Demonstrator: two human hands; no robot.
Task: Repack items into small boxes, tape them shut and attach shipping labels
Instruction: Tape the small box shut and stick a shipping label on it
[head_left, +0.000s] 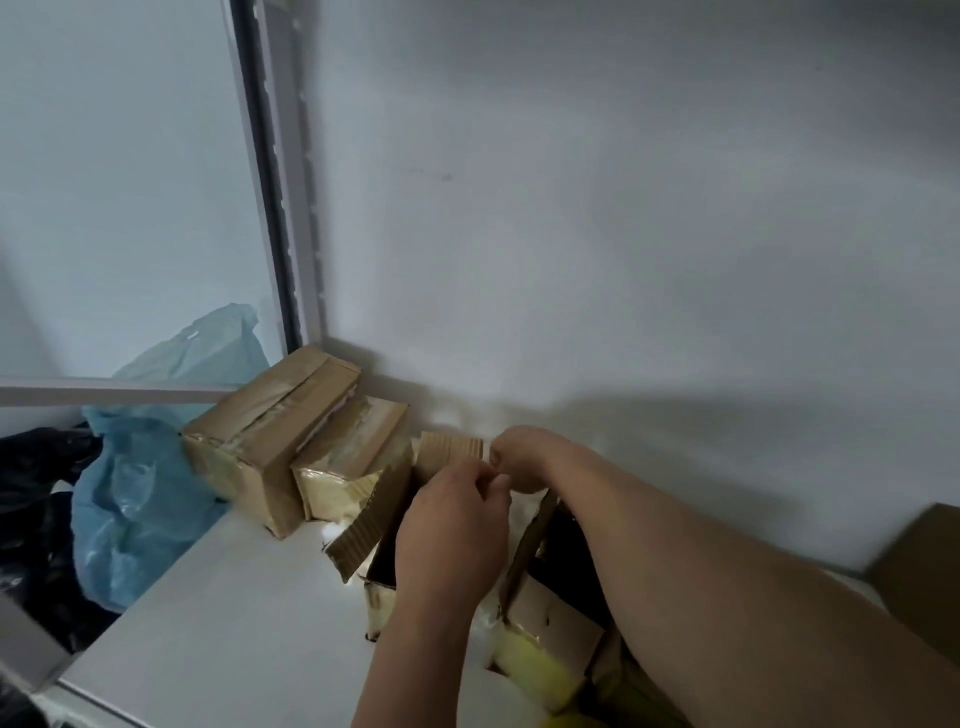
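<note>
The open cardboard box (550, 608) sits at lower centre of the frame on the white bench (234, 623), its flaps standing up and its dark inside showing. Both hands meet above its far edge: the left hand (452, 530) has its fingers curled in a pinch, and the right hand (519, 457) curls beside it, fingertips touching, by the far flap (449, 453). What each grip has hold of is too blurred to tell; it may be the flap's edge or a strip of tape. Judging by this, the step is closing the box, and it would go best with the short flaps folded flat first, the long ones brought edge to edge, and one hand pressing the seam while tape goes on. To the left stand two taped boxes (270, 431), touching, with a blue plastic bag (135, 499) beyond them.
</note>
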